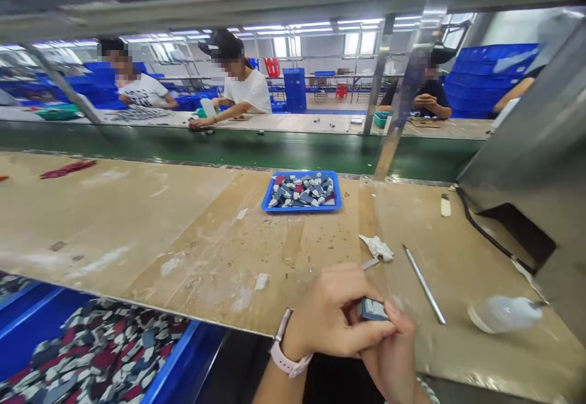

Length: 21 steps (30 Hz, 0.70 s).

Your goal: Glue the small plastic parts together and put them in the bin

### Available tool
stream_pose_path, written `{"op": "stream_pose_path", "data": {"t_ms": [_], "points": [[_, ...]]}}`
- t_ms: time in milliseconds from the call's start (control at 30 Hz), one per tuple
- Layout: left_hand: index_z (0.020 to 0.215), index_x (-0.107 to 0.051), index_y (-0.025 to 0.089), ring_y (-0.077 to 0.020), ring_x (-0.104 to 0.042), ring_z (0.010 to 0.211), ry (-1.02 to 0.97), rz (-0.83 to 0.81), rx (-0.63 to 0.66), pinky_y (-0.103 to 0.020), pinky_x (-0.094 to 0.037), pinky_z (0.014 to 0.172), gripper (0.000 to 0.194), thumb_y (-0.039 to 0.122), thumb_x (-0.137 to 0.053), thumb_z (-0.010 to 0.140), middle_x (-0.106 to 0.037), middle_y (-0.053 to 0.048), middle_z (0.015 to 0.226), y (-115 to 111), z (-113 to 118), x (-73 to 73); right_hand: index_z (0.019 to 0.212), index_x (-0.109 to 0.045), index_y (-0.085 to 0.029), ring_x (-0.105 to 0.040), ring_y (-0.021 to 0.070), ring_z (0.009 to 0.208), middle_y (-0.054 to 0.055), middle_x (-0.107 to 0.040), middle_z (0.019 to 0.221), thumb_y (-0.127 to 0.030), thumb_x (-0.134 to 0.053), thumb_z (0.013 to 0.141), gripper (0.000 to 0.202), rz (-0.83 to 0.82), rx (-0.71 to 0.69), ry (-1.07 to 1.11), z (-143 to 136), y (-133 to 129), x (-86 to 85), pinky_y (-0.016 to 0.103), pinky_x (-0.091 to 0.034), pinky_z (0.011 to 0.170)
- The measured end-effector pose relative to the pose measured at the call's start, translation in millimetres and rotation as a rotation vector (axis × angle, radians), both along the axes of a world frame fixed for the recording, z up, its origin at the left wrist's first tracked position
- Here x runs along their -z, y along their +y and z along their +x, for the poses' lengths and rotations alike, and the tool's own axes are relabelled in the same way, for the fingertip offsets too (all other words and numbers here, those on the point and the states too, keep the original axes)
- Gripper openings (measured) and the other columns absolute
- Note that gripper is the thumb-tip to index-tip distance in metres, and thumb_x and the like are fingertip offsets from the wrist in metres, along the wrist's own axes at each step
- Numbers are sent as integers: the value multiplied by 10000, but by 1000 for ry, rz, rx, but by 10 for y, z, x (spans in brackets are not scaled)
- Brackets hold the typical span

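Note:
My left hand [341,309], with a pink watch strap at the wrist, is closed around a small blue-grey and white block [373,309] above the table's near edge. My right hand [394,346] meets it from the right, thumb and fingers pressed at the block's right end. Part of the block is hidden by the fingers. Just beyond the left knuckles shows a short flat grey strip [370,263]; whether it is held or lies on the table I cannot tell. Crumpled white tissue [378,248] lies beside that strip.
A blue tray [302,209] holds similar small pieces. A silver pen-like rod [424,285] and a translucent bottle [503,314] lie to the right. At lower left stands a blue bin [171,367] full of pieces. Beyond the green conveyor [229,147], several people sit working.

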<state>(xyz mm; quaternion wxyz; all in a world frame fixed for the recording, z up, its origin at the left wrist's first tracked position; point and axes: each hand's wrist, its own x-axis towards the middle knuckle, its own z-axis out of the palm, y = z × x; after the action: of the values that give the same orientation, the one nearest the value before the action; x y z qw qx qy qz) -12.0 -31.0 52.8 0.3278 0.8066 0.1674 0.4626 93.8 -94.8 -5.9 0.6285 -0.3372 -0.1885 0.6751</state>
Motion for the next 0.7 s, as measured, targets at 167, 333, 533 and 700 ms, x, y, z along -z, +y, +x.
{"op": "stream_pose_path", "data": {"t_ms": [167, 333, 533, 700], "points": [[826, -688, 146, -163, -566, 678, 30, -24, 33, -298, -412, 649, 309, 442, -668, 909, -667, -55, 707, 14, -35, -63, 677, -670, -215, -520, 224, 646, 46, -556, 655, -691, -658, 775, 486, 43, -13, 18, -40, 32, -77, 376, -523, 621], [807, -691, 146, -161, -547, 644, 41, -14, 17, -292, -393, 610, 308, 440, -692, 897, -643, -54, 664, 4, -49, -78, 719, -707, -247, -520, 237, 686, 28, -516, 649, -687, -697, 778, 444, 74, 0, 62, -50, 25, -143, 388, -520, 697], [810, -695, 151, -164, -546, 649, 25, -27, 37, -299, -392, 609, 321, 458, -685, 905, -643, -53, 661, 21, -56, -74, 737, -691, -236, -514, 229, 677, 25, -514, 674, -689, -689, 789, 456, 96, -30, 54, -44, 20, -113, 387, -508, 695], [793, -695, 144, -161, -543, 644, 29, -44, 31, -296, -392, 608, 304, 434, -713, 883, -641, -53, 658, 25, -41, -84, 700, -641, -217, -492, 210, 646, 22, -504, 669, -700, -667, 786, 492, 84, -33, 44, -54, 33, -102, 352, -486, 616]]}}
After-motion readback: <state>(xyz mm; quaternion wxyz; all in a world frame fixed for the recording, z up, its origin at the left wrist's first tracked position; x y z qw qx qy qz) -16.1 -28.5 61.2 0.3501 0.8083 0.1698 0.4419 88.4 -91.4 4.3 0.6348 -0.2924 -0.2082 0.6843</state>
